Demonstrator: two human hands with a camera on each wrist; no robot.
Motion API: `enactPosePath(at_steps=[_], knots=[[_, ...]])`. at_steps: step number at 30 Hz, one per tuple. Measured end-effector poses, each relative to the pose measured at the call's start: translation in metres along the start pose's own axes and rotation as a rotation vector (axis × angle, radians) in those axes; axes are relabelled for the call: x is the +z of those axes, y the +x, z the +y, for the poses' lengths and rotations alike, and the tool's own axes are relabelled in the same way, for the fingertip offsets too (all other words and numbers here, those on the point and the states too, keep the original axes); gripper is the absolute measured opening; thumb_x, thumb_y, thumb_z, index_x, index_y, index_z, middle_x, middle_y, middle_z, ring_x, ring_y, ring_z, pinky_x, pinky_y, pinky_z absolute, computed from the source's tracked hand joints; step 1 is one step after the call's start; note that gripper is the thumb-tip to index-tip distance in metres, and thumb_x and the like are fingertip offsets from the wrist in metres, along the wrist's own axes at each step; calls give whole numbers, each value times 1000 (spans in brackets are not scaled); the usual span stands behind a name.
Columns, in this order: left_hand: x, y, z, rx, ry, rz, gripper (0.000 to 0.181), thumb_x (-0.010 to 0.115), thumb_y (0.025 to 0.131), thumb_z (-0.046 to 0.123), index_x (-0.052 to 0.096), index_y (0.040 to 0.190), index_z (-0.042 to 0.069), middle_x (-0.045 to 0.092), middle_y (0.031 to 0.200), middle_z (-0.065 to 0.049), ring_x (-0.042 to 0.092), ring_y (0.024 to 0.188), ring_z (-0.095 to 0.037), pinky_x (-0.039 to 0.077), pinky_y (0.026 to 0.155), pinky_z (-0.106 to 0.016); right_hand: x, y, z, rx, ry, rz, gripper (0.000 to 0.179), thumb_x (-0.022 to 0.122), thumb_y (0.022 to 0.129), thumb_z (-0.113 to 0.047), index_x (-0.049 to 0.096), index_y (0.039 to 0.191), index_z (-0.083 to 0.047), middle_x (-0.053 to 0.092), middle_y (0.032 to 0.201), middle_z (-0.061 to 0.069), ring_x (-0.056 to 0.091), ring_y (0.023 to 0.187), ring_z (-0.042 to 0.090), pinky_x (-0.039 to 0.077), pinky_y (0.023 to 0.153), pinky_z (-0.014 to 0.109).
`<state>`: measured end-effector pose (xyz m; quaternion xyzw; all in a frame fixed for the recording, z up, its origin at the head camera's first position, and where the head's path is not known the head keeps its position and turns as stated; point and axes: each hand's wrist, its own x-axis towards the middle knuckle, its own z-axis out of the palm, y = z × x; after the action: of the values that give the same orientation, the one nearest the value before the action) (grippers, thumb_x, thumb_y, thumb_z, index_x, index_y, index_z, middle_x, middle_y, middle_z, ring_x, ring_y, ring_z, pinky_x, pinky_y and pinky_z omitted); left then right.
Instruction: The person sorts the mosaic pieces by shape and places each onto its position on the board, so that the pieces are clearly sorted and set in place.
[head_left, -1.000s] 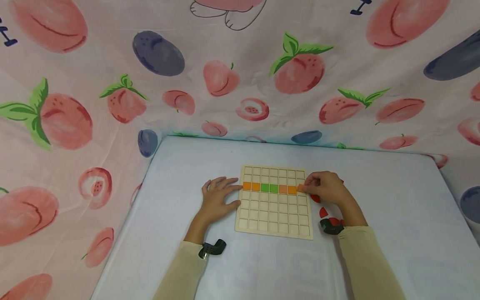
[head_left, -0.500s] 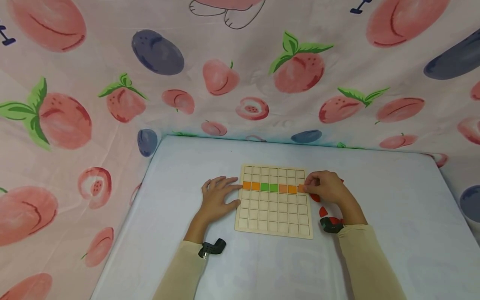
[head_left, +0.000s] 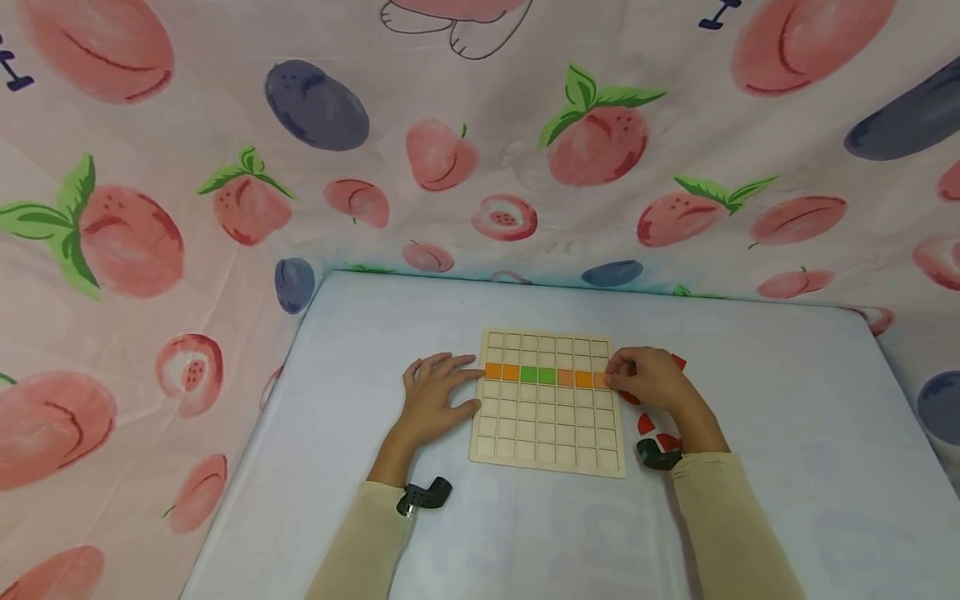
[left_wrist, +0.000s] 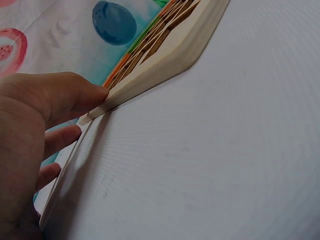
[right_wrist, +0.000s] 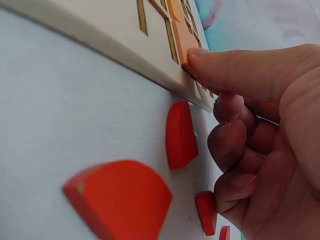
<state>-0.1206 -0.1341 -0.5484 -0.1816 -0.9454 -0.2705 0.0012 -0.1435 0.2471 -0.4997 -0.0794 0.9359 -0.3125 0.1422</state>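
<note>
A pale wooden grid board [head_left: 547,429] lies on the table, with one row of square tiles across it: orange tiles at both ends and two green tiles [head_left: 538,374] between them. My left hand [head_left: 432,404] lies spread at the board's left edge; in the left wrist view the thumb [left_wrist: 82,95] touches the board's side. My right hand [head_left: 648,379] is at the right end of the row, thumb and forefinger at a light orange tile [right_wrist: 184,42] lying in the last cell. In the right wrist view the thumb tip presses on that tile, with the other fingers curled below.
Right of the board lie several red pieces with curved edges, among them one big wedge [right_wrist: 125,197] and another [right_wrist: 180,135] close to the board's side. Part of them is hidden under my right hand and wrist camera [head_left: 658,454]. A fruit-print curtain [head_left: 480,150] hangs behind the white table [head_left: 787,400].
The light orange tile has gone from tilted at the row's right end to flat in the last cell. My right hand has lowered slightly. My left hand stays put.
</note>
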Motion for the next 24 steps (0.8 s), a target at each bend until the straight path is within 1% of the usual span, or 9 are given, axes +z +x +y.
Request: enactPosePath(at_steps=[8,11,15,19,22,24], knots=[[1,0,0,4,1,7,45,71,88,39,68,133,34,53,152,10,35,146,-25,10,116,-63,4,-1,4,18,21,14,12,76,92,-25,69,92,-14,57,76,1,50,67,17,41,57,28],[0,-1,0,9,-7,15,45,72,87,38,69,132,33,54,152,9,35,146,-26,11,116,-63,4,-2,7,16,26,12,14,76,92,-27,69,93,-15,58,77,1,50,69,17,41,59,28],[0,-1,1,8,-20,10,46,73,86,38,69,131,32,54,151,8,35,146,-26,10,116,-63,3,-3,10,11,45,-1,20,75,92,-33,69,97,-15,58,80,1,50,72,17,41,61,29],[-1,-1,1,2,-23,-2,46,73,87,37,68,132,33,54,152,9,34,147,-26,9,116,-62,2,-3,12,27,74,-25,27,80,87,-38,70,103,-17,58,83,1,51,73,19,41,59,28],[-2,-1,2,0,-21,-5,46,73,87,37,68,132,33,53,152,9,34,147,-26,9,116,-62,2,-3,13,34,75,-38,31,84,83,-36,71,106,-19,58,85,1,51,74,20,41,59,28],[-2,-1,2,0,-21,-5,46,73,87,37,68,132,33,53,152,9,34,147,-26,10,116,-63,2,-2,13,33,68,-43,30,84,83,-34,71,106,-20,58,85,1,51,75,21,40,60,28]])
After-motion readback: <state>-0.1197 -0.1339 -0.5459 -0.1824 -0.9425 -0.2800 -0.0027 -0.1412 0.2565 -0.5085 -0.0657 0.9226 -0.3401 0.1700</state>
